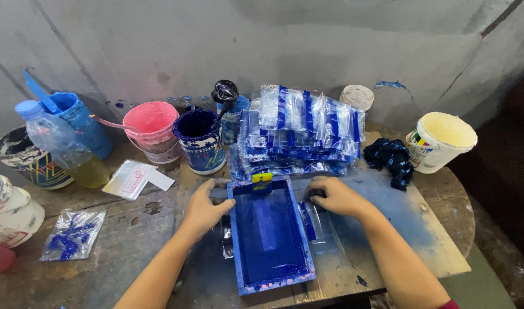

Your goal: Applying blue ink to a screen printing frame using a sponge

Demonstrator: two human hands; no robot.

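A stained wooden bench (130, 229) carried everything, its near edge cut off by the frame. Near the middle of that edge lay a blue-inked printing screen frame (270, 237), long side running away from the person, a small yellow-handled squeegee (262, 182) resting at its far end. Behind it, toward the far edge, sat a stack of clear plastic bags printed with blue stripes (299, 131). At the far right corner stood a white bucket (442, 142); toward the far left stood a blue-stained ink tub (200, 140), a pink tub (153, 130) and a clear plastic bottle (62, 146).

The left hand (204, 206) lay curled against the frame's left rail near its far corner, fingers bent over the edge. The right hand (333, 194) pressed flat, fingers together, on a clear bag (313, 220) just beside the frame's right rail; how much of that bag ran under the frame could not be made out. A crumpled blue rag (390, 157) lay near the bucket.
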